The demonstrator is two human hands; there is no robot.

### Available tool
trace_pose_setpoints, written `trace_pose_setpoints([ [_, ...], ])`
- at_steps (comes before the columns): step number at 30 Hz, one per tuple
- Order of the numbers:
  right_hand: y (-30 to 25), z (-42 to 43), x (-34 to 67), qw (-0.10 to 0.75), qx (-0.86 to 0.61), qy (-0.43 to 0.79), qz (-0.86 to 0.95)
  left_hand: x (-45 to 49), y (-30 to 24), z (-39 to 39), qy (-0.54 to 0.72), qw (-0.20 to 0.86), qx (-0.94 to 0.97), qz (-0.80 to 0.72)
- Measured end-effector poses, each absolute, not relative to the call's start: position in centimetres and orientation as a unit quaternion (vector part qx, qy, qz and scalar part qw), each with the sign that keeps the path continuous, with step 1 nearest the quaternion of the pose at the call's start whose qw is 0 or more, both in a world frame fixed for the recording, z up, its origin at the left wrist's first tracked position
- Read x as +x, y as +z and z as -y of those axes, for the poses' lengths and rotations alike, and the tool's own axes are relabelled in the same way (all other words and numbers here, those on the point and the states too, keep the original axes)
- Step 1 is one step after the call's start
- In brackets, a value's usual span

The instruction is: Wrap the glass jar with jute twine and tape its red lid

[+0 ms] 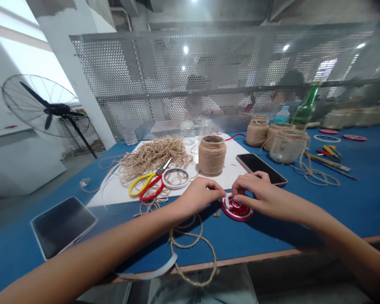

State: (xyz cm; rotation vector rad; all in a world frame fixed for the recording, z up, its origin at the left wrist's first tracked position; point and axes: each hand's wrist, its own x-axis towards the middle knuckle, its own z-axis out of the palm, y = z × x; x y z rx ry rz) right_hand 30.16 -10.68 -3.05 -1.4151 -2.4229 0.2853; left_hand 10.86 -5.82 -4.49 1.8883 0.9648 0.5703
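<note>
A round red lid [239,210] lies flat on the blue table [335,202] near its front edge. My left hand [199,194] and my right hand [256,192] meet over it, both with fingers pinched on a short white strip of tape [229,199] at the lid's rim. Behind them, on a white board [120,192], stand a jar wrapped in jute twine [212,155], a roll of white tape [175,177] and red-and-yellow scissors [148,184]. A loose twine length [193,242] curls under my left forearm and over the table edge.
A heap of twine [155,156] covers the board's back. A phone [261,169] lies right of the jar, a tablet [62,226] at front left. Further right are twine-wrapped jars [286,145], a green bottle [307,105], tools [331,154]. People sit behind a perforated screen [209,76]. A fan [47,110] stands at the left.
</note>
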Motion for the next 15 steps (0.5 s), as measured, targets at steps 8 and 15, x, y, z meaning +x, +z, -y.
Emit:
trace_pose_setpoints([
  [8, -3.4, 11.5, 30.0, 0.156, -0.488, 0.062, 0.856, 10.6, -5.8, 6.8, 0.208, 0.455, 0.741, -0.449],
  [15, -3.7, 11.9, 30.2, 0.154, -0.481, 0.052, 0.862, 10.6, -6.5, 6.8, 0.215, 0.421, 0.763, -0.441],
])
